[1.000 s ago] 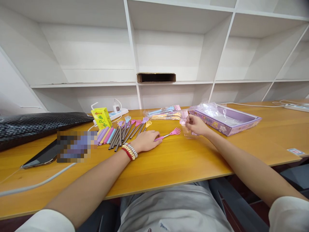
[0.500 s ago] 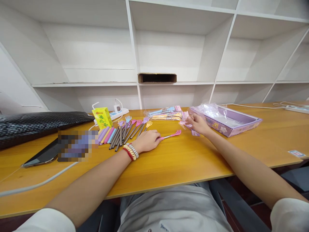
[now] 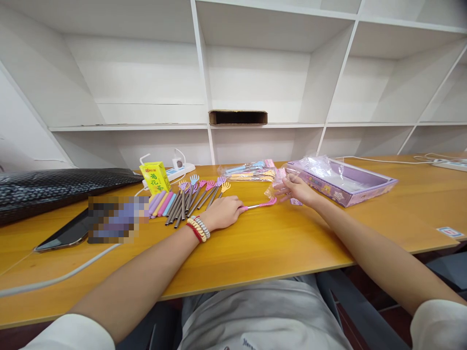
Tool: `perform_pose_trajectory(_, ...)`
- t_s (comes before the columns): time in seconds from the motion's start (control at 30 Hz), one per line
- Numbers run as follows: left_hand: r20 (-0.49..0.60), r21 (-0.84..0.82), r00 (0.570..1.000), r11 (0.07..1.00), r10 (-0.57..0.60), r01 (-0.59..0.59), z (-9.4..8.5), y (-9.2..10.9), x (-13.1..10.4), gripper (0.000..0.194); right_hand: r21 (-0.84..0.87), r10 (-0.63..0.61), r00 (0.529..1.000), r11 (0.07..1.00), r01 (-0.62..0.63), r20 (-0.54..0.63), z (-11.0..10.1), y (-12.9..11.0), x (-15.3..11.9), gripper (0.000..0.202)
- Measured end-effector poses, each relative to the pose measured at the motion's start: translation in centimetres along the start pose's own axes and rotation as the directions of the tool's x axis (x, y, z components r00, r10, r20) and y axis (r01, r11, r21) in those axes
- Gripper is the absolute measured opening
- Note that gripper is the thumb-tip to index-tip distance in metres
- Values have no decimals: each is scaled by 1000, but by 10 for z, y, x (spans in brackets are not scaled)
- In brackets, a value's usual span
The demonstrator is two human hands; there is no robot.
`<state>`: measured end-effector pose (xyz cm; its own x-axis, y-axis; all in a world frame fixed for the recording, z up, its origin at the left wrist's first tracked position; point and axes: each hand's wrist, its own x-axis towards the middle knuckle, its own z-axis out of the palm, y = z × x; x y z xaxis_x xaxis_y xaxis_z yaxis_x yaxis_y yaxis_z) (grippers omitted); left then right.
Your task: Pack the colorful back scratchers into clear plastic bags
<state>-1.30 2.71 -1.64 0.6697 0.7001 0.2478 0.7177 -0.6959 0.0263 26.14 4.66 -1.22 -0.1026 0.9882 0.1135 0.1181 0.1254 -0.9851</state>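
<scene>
My left hand (image 3: 226, 212) is closed on the handle of a pink claw-headed stick (image 3: 257, 206), which lies level over the table and points right. My right hand (image 3: 297, 189) grips a clear plastic bag (image 3: 273, 190) whose near end is at the pink claw head. Left of my left hand lie several metal rods with coloured claw heads (image 3: 193, 187), beside several pastel handles (image 3: 160, 203). Behind my hands are packaged claw sticks (image 3: 250, 171) in clear wrap.
A purple box (image 3: 350, 194) with clear plastic stands on the right. At the left are a yellow drink carton (image 3: 155, 177), a power strip (image 3: 180, 171), a phone (image 3: 63, 233) and a black bag (image 3: 65, 192). White shelves (image 3: 255, 78) rise behind the table (image 3: 262, 257).
The clear bag in my right hand has come left to the pink claw head and now seems to cover its tip. My left hand has hardly moved.
</scene>
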Motion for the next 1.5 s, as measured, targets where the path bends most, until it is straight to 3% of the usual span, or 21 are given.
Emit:
perform_pose_trajectory(0.33,-25,-76,995,993,-92,90,-5,4,0,36,258,-43,996,966,22,73,-3,0,1,19)
perform_pose_trajectory(0.6,-57,-266,989,957,-134,114,-5,10,1,32,173,-57,992,984,36,117,-7,-5,0,38)
perform_pose_trajectory(0.83,-96,-362,990,930,-106,64,-4,11,1,31,223,-55,986,975,18,160,-6,-8,-3,43)
perform_pose_trajectory(1.03,-145,-389,984,921,-102,38,-3,12,1,31,277,-45,980,961,-11,196,-7,-9,-5,32)
perform_pose_trajectory(1.3,-138,-414,984,909,-114,47,-4,14,1,32,300,6,935,946,-120,355,4,0,-5,29)
perform_pose_trajectory(1.5,-137,-495,976,865,-169,81,-4,22,2,35,330,-73,939,943,-45,337,9,9,-2,26)
